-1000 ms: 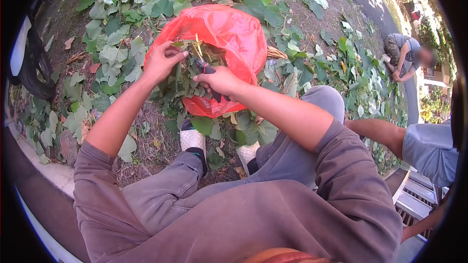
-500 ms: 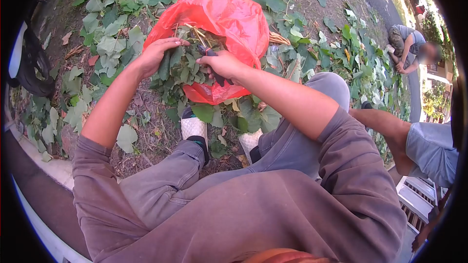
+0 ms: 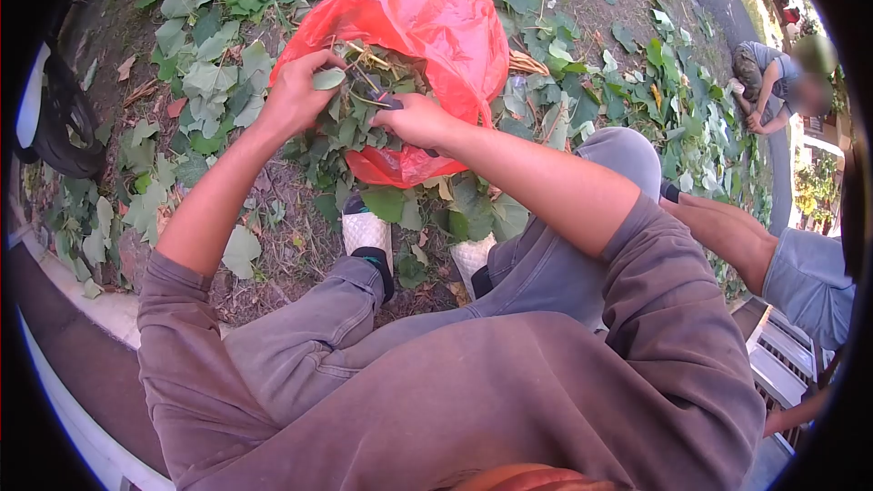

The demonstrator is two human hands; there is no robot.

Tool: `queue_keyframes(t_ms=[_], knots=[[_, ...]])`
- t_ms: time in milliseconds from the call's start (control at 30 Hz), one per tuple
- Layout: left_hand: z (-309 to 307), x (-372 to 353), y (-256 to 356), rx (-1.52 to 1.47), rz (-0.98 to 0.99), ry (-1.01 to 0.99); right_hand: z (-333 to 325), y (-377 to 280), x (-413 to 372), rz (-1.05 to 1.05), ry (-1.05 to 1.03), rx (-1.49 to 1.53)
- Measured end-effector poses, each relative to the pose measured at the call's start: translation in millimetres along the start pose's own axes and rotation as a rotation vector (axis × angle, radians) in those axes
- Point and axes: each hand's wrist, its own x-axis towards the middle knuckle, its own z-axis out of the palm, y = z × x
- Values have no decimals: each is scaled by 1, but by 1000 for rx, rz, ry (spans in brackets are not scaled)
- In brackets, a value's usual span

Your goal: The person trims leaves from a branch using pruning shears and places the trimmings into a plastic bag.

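Left hand (image 3: 298, 98) is closed around a leafy cutting (image 3: 350, 127) held at the mouth of the red plastic bag (image 3: 436, 27). Right hand (image 3: 414, 118) grips a dark-handled cutting tool (image 3: 389, 103). The fingers cover most of the tool, and its blades are hidden among the leaves.

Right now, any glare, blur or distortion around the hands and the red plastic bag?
Head view: fisheye bends the edges inside a black rim; red plastic bag sunlit, no harsh glare; left hand and right hand sharp over green leafy stems; distant crouching person partly blurred.
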Motion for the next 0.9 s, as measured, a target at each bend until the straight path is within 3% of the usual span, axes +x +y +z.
queue_keyframes(t_ms=[133,233,300,333,400,533,600,667,733,800,900], knots=[[-3,-1,14,-10,-8,84,-3,-7,-5,-11,-10,-23],[-3,2,12,98,32,-32,-5,-9,-6,-2,-23,12],[1,4,15,110,320,98,-7,-8,-5,17,-29,63],[1,4,18,112,323,93,-9,-8,-5,9,-35,117],[0,3,24,50,170,109,-12,-8,-5,1,-36,177],[-7,7,16,-31,121,80,-18,-4,-3,-14,-20,203],[-16,10,1,-29,92,-72,-21,-1,-3,-22,-5,217],[-18,12,-22,-83,45,-84,-26,-1,-4,31,45,171],[-18,17,-37,-154,-103,-73,-30,0,-4,44,26,190],[-14,23,-38,-183,-25,-19,-32,1,-4,50,4,204],[-18,32,-27,-268,-171,45,-29,7,-5,118,-92,437]])
